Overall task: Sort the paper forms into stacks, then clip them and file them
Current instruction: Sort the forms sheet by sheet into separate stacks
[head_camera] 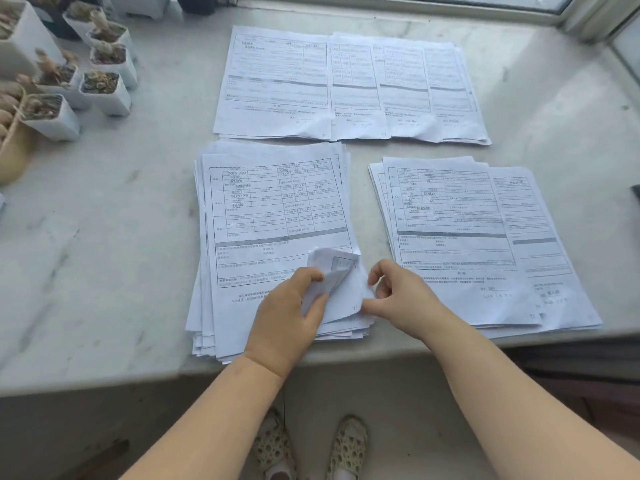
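A thick stack of printed forms [273, 216] lies near the front edge of the marble sill. My left hand [287, 313] pinches the curled-up bottom right corners of its top sheets [330, 268]. My right hand [398, 292] sits just right of that corner, fingers curled, thumb and fingertips touching the edge of a sheet. A thinner stack of forms [464, 237] lies to the right. A fanned row of forms [346, 88] lies at the back.
Several small white pots with succulents [100, 84] crowd the back left of the sill [104, 237]. A window frame [450, 5] runs along the back. A dark object [636, 194] shows at the right edge. My feet [311, 448] stand below on the floor.
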Available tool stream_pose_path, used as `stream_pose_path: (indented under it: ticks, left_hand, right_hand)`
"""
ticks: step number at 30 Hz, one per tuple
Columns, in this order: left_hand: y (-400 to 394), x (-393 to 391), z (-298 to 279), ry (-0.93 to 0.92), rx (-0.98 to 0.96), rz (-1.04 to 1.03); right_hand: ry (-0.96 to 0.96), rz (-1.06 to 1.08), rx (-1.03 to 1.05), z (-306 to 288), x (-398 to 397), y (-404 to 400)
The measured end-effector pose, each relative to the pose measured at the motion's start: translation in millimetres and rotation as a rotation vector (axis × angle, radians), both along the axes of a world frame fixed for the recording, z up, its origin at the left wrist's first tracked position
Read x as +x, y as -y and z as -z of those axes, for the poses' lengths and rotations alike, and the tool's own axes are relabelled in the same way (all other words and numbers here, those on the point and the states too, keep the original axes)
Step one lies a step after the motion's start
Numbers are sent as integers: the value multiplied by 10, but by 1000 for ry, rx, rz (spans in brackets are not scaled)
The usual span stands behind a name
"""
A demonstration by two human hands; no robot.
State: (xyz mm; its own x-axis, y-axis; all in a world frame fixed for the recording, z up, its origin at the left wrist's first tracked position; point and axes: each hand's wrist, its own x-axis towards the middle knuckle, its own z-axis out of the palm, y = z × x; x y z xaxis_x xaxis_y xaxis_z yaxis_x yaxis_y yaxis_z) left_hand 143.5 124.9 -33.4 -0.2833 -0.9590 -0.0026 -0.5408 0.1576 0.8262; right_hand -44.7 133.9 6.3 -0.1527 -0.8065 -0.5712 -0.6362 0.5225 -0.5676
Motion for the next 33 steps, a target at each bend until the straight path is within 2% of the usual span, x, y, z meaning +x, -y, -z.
stream_pose_path:
  ticks: [5,8,13,15,17,21,24,25,27,30,31,33]
  left_hand:
    - [2,13,9,-24,-12,45]
    - [1,21,-13,-63,21,3]
    - [-35,69,-87,-163,136,54]
    - [-20,95,-115,-114,150,131]
    - [10,124,-172,-108,149,168]
    - [248,250,-353,-37,-47,71]
    - [522,392,-498,154,-197,-116]
    - [607,448,-547,203,-169,-210]
    - [749,499,-714,166,132,-401]
    - [931,449,-891,-251,565,-479]
    - [995,395,-945,-334,629,-473]
    - [1146,241,-994,-411,631,-465]
  right_hand:
    - [38,49,-70,-86,54,206]
    - [87,78,9,-127,99,274]
    - [474,491,273,-137,169,284]
    - [478,479,279,-85,207,255]
    - [390,400,246,-86,259,207]
    - [407,426,165,-249,185,199]
    - [482,427,95,-395,15,240]
    - [514,419,80,-425,-38,270]
    - [588,400,49,-467,-121,381]
    - [683,338,30,-459,-233,647]
    - [715,313,30,-456,-276,752]
    - [771,300,48,-420,-403,969]
